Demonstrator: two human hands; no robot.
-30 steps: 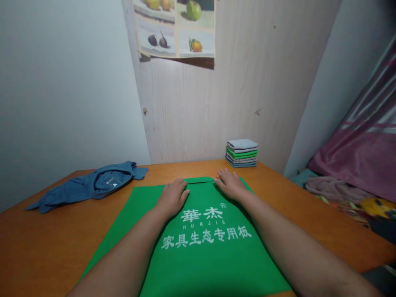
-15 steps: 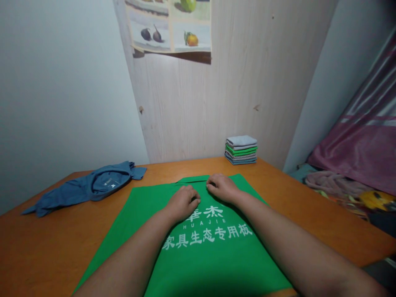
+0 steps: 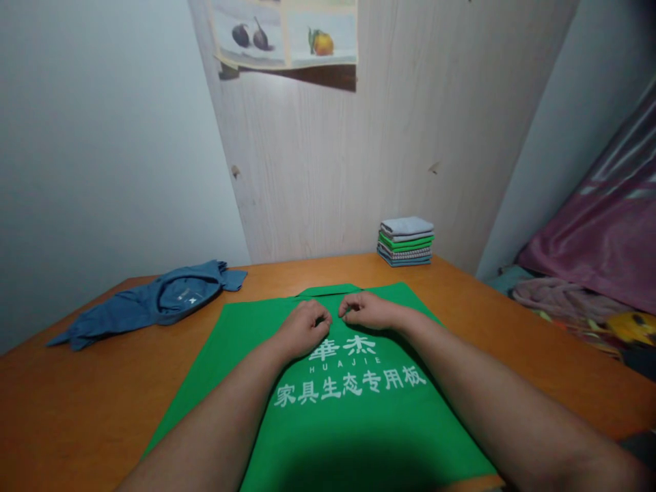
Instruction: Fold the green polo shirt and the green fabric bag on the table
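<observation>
A green non-woven bag (image 3: 348,417) with white printed characters lies flat on the orange wooden table (image 3: 82,403). My left hand (image 3: 303,328) rests on the bag near its far edge, fingers curled and pinched on the green fabric. My right hand (image 3: 367,311) lies just to its right, fingers likewise curled on the fabric. The two hands almost touch, just below the bag's handle strip at the top edge.
A crumpled blue garment (image 3: 154,304) lies at the table's far left. A small stack of folded cloths (image 3: 406,241) stands at the far right against the wooden wall panel. Bedding and a purple curtain fill the right side.
Both hands went from flat and apart at the bag's top edge to curled and close together at its middle. The camera tilted slightly.
</observation>
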